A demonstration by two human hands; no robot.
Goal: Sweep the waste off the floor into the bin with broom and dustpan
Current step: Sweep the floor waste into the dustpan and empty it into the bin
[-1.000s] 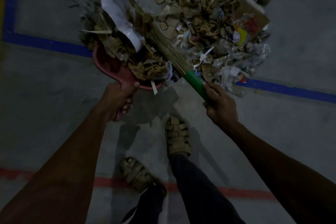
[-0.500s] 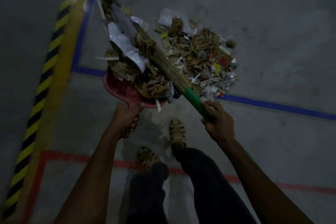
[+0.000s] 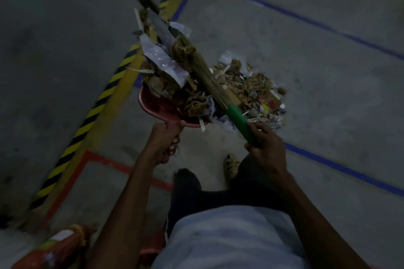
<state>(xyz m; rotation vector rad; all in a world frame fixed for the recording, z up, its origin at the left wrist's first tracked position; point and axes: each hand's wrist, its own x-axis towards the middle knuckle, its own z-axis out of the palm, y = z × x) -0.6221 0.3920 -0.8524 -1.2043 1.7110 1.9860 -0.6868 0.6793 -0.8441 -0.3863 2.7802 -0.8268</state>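
Note:
My left hand (image 3: 164,140) grips the handle of a red dustpan (image 3: 157,107), held above the floor and heaped with brown cardboard scraps and white paper and plastic. In my right hand (image 3: 265,144) is the green handle of a straw broom (image 3: 237,118); its bristles lie across the load on the pan and reach past it to the upper left. A pile of waste (image 3: 254,87) lies on the grey floor right of the pan. No bin is clearly in view.
Yellow-and-black hazard tape (image 3: 102,98) runs diagonally on the left. Blue floor lines (image 3: 341,165) box in the pile, and a red line (image 3: 122,166) crosses near my feet. A red-orange object (image 3: 59,247) sits at the bottom left, blurred.
The loaded dustpan and broom have come up off the floor together. The view has swung left, so the hazard tape and the red-orange object now show.

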